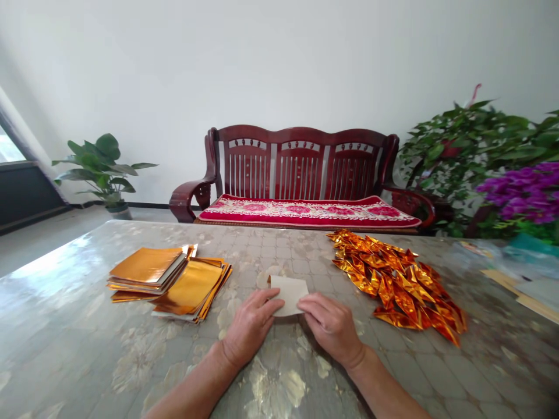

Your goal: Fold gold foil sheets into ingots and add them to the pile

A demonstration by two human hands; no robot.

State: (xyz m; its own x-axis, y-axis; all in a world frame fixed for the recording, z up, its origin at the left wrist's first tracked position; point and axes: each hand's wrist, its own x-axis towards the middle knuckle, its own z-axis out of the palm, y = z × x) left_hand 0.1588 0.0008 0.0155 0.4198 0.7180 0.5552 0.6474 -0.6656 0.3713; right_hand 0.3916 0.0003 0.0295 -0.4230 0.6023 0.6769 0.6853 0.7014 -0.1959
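Observation:
Between my hands is a sheet of foil paper [290, 294], its pale back facing up and a bit of orange showing at its upper left corner. My left hand [252, 317] grips the left edge with thumb and fingers. At the right edge, my right hand [332, 326] pinches the paper, fingers curled. To the left lie two stacks of gold foil sheets, a farther stack [146, 265] and a nearer stack [192, 288] partly overlapping it. On the right spreads a pile of folded gold foil pieces [397, 285] with pointed ends.
The table [109, 355] has a shiny floral cover. Plastic bags [524, 259] and tan card strips [519, 294] lie at its right end, by purple flowers [524, 192]. Behind the table stands a dark wooden bench [301, 169] with a red cushion; a potted plant [102, 169] is at left.

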